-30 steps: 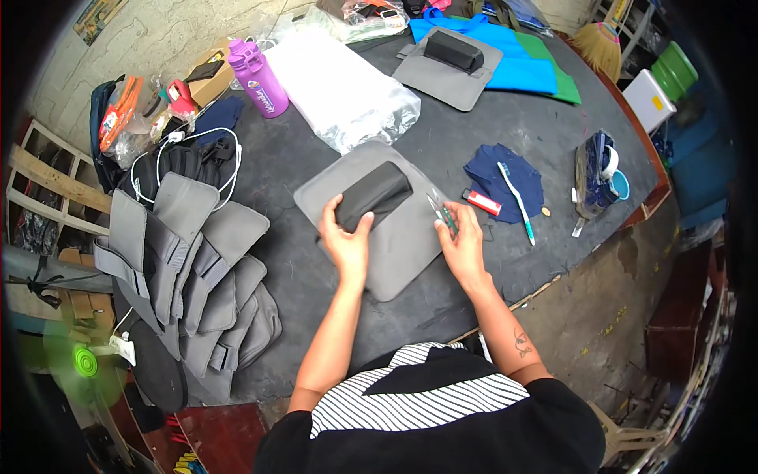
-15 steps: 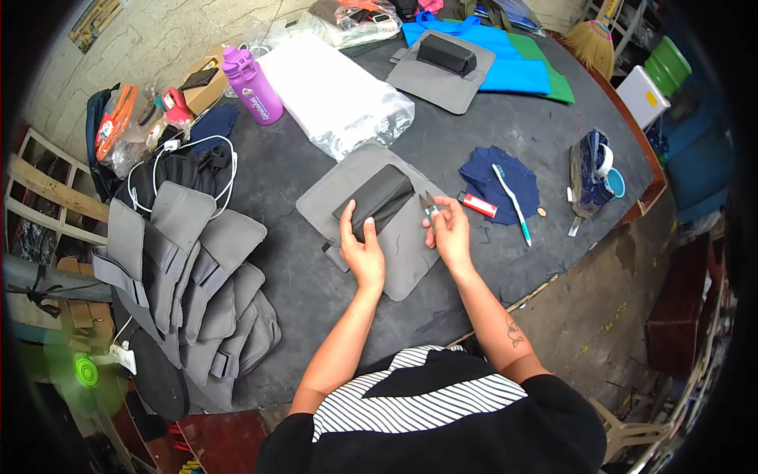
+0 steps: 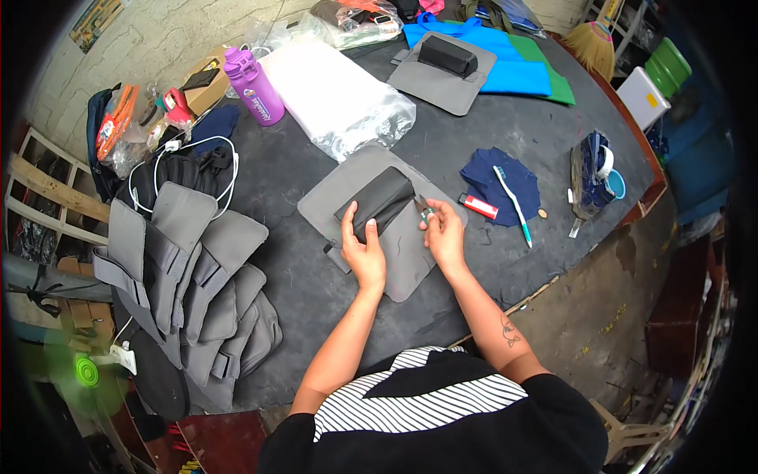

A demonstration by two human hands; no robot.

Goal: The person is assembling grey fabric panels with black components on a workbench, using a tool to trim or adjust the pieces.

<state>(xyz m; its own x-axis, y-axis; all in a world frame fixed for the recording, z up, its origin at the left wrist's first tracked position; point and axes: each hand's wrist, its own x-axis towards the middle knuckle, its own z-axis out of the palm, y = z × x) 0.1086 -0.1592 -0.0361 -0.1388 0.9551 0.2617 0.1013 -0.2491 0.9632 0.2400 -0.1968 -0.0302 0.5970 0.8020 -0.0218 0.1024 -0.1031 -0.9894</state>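
A grey fabric panel (image 3: 410, 265) with rounded corners lies flat on the dark table before me. Sewn or set on it is a black box-shaped pouch (image 3: 377, 193). My left hand (image 3: 364, 251) grips the pouch's near end, fingers on its left side and thumb on its right. Pinched in my right hand (image 3: 444, 237) is a pair of thread snips (image 3: 423, 207), blades pointing at the pouch's right end. Their tips are close to that end; I cannot tell whether they touch it. Loose dark threads lie on the panel.
Stacked grey fabric pieces (image 3: 197, 276) stand at the left. Right of my hands are a red lighter (image 3: 479, 207), a toothbrush (image 3: 513, 204) and navy cloth (image 3: 482, 174). Farther back are a purple bottle (image 3: 257, 91), a white plastic-wrapped stack (image 3: 324, 87) and another grey panel (image 3: 442, 83).
My right hand has shifted slightly left, bringing the snips nearer the pouch's right end. My left hand and the panel have hardly moved.
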